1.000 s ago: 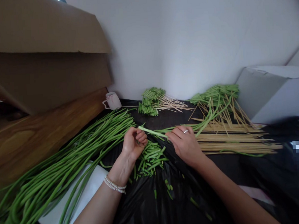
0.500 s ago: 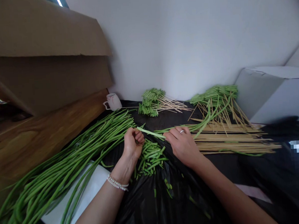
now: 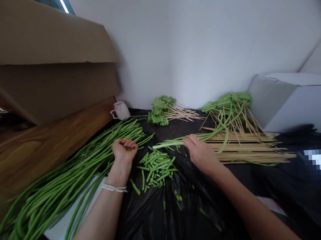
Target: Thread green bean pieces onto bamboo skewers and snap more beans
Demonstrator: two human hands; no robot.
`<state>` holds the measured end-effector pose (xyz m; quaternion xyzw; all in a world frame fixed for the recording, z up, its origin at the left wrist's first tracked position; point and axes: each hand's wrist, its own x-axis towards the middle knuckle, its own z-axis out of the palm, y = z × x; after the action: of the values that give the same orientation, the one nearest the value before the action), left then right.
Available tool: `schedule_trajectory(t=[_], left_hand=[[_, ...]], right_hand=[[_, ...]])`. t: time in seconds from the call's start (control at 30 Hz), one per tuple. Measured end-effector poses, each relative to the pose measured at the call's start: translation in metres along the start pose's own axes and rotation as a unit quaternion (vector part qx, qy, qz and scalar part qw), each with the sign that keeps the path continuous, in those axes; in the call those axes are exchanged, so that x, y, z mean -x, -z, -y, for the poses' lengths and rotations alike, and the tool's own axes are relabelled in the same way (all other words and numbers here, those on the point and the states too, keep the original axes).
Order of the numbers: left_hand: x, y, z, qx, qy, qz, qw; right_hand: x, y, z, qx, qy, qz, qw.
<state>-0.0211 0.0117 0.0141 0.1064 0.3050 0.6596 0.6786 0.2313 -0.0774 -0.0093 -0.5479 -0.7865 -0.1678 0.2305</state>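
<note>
My left hand (image 3: 123,149) is curled shut at the near end of a big heap of long green beans (image 3: 71,176), gripping bean stalks there. My right hand (image 3: 200,152) is closed on a bundle of long beans (image 3: 173,144) that points left across the black plastic sheet (image 3: 166,221). Between my hands lies a pile of short cut bean pieces (image 3: 155,167). A spread of bamboo skewers (image 3: 246,149) lies just right of my right hand.
Skewered bean bundles (image 3: 161,111) and a second heap (image 3: 227,103) lie by the white wall. A small white cup (image 3: 120,109) stands at the back left. A cardboard box (image 3: 42,58) sits on a wooden ledge (image 3: 42,149); a white box (image 3: 298,100) stands right.
My left hand let go of the bean end and moved left to the long-bean heap. More cut pieces lie in the pile. My right hand lowered its bundle slightly.
</note>
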Motion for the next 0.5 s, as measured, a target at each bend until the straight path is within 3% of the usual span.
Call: schedule_trajectory(t=[0.1,0.2,0.37,0.43,0.5], left_hand=[[0.003,-0.005,0.004,-0.055,-0.050,0.053,0.996],[0.017,-0.014,0.031,-0.210,-0.095,0.123,0.965],[0.039,-0.016,0.055,-0.459,-0.206,0.251,0.827],[0.043,-0.015,0.053,-0.521,-0.209,0.287,0.776],[0.046,-0.014,0.051,-0.548,-0.181,0.317,0.752]], right_hand=[[0.001,-0.002,-0.008,0.011,0.014,0.001,1.000],[0.000,-0.003,-0.007,0.005,0.057,-0.017,0.998],[0.000,-0.001,-0.004,0.011,0.078,-0.030,0.996],[0.001,0.001,-0.005,0.023,0.078,-0.040,0.996],[0.001,0.002,-0.007,0.037,0.072,-0.054,0.995]])
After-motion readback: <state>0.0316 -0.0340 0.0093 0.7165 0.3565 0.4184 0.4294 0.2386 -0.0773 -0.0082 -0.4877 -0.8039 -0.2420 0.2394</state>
